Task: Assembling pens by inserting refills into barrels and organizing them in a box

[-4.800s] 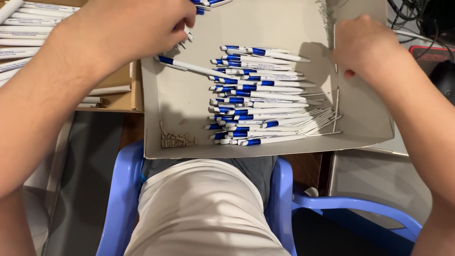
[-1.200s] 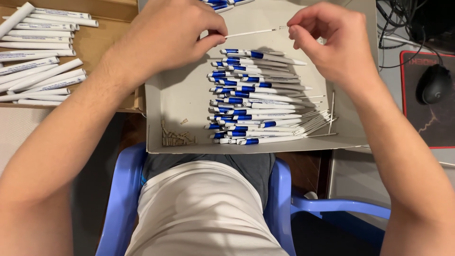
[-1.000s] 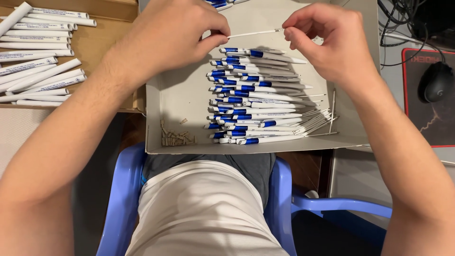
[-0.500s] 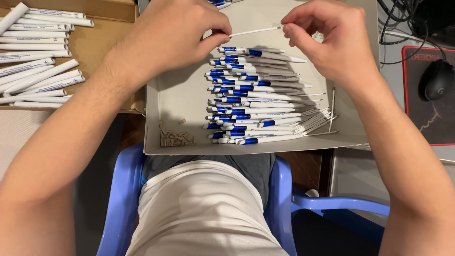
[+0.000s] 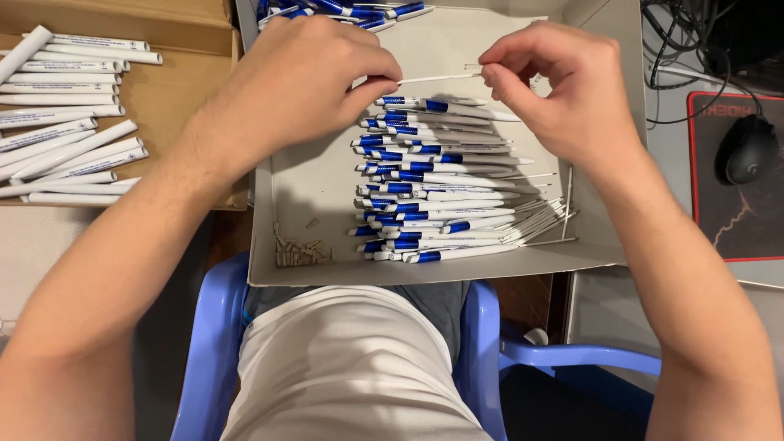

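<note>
Blue plastic chair (image 5: 214,327) and the person's own lap fill the near edge of the view, with a shallow grey cardboard tray (image 5: 327,196) resting across the knees.

Nearest in the tray lies a small heap of tiny springs (image 5: 300,251), too many and too small to count, at its near left corner. Just beyond, in the middle, white pens with blue bands (image 5: 433,196) are stacked side by side in one pile, somewhere around twenty, though overlap prevents an exact count. Beside the pile's right end sit a few thin white refills (image 5: 543,224), perhaps a dozen, again overlapping.

Above the far end of the pile, the left hand (image 5: 306,77) is closed around what seems to be a pen body, mostly hidden in the fist. The right hand (image 5: 555,86) pinches one thin refill (image 5: 437,78) between thumb and forefinger, and it spans the gap between the two hands. Judging by this, the step in hand is fitting a refill into a pen; the next move would call for steady alignment along the barrel's axis.

Farther left, about fifteen plain white barrels (image 5: 69,122) lie on a brown cardboard box (image 5: 171,98). A few more blue pens (image 5: 359,8) sit at the tray's far edge. One black mouse (image 5: 747,151) rests on a mat (image 5: 735,229) at right.
</note>
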